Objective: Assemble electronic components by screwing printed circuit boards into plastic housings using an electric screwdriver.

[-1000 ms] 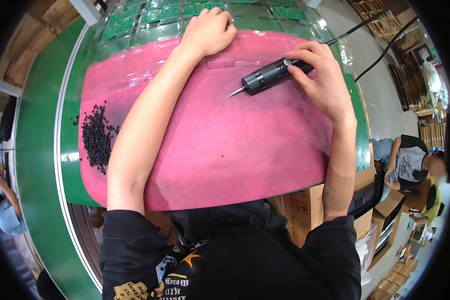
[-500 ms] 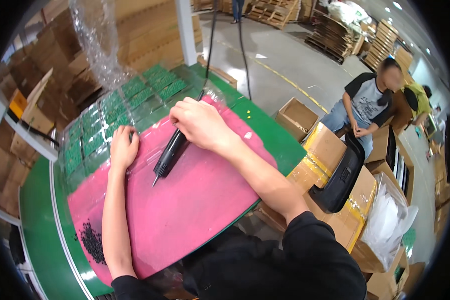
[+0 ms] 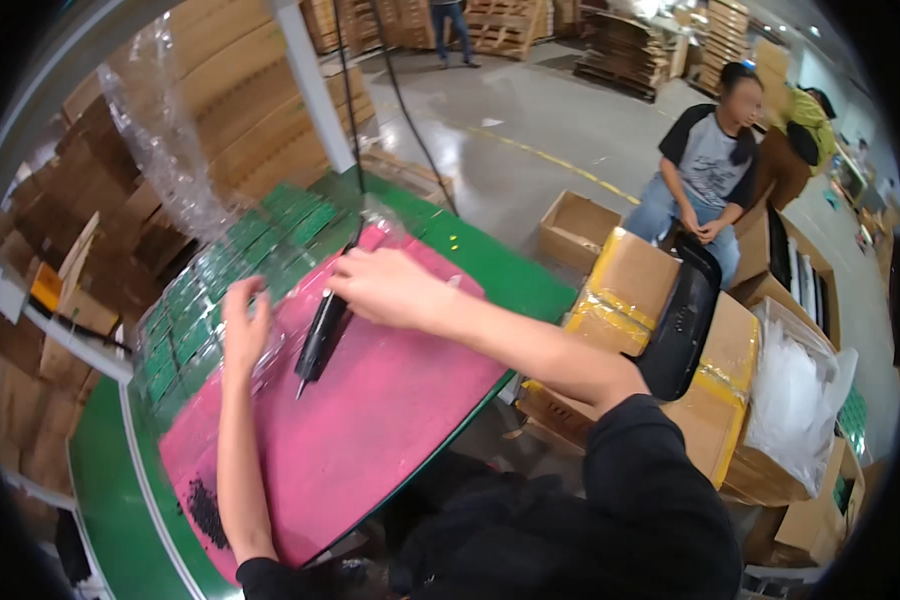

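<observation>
My right hand (image 3: 385,287) is closed around the upper end of a black electric screwdriver (image 3: 319,342). The screwdriver slants over the pink mat (image 3: 370,420), its thin metal bit pointing down towards me. A cord rises from its top. Near the mat's far left edge, my left hand (image 3: 245,325) has its fingers bent and apart, with nothing visible in it. Just beyond it, clear plastic trays hold several green circuit boards (image 3: 205,300). A pile of small black parts (image 3: 205,515) lies beside my left forearm; they are too small to name.
The mat covers part of a green table (image 3: 510,270). To the right stand taped cardboard boxes (image 3: 635,275) with a black plastic part (image 3: 682,330) on top, and a box with a white plastic bag (image 3: 795,400). A person (image 3: 700,180) sits beyond them. Two dark cords (image 3: 405,110) hang ahead.
The view has shifted. My left fingers have bent and lifted slightly at the tray edge. My right hand stays at the screwdriver's upper end.
</observation>
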Demonstrator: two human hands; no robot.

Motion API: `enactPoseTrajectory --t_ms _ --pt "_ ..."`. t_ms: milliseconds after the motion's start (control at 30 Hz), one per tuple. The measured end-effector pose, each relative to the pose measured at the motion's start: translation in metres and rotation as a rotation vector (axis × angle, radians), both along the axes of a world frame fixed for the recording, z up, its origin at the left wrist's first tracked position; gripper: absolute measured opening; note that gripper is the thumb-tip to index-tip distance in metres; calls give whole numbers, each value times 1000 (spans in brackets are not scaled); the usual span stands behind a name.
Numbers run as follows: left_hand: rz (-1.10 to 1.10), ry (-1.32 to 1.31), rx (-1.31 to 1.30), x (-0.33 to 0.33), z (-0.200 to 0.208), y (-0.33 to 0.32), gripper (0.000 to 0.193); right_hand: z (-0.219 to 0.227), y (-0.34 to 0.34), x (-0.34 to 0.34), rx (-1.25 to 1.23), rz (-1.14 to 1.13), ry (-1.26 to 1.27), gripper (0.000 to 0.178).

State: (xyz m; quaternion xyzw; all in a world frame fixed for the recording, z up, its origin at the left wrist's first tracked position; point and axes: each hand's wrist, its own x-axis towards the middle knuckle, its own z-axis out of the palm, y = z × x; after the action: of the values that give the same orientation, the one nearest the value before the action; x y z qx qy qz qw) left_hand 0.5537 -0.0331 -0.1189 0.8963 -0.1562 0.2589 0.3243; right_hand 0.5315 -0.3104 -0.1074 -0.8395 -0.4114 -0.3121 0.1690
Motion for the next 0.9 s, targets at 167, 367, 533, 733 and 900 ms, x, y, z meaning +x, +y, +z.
enactPoseTrajectory --t_ms 167,367,533,733,900 --pt "-196 190 70 -17 17 -41 23 33 -86 -64 157 -2 -25 27" --pt "-197 239 108 -30 28 -63 25 -14 -245 -130 450 -552 137 14" --pt "-172 216 161 -27 27 -72 20 -111 -366 -189 490 -1058 359 22" --pt "-117 227 147 -17 35 -104 16 -230 -428 -249 288 -1237 344 41" --pt "-106 221 156 0 27 -127 19 -311 -449 -255 623 -1171 749 47"
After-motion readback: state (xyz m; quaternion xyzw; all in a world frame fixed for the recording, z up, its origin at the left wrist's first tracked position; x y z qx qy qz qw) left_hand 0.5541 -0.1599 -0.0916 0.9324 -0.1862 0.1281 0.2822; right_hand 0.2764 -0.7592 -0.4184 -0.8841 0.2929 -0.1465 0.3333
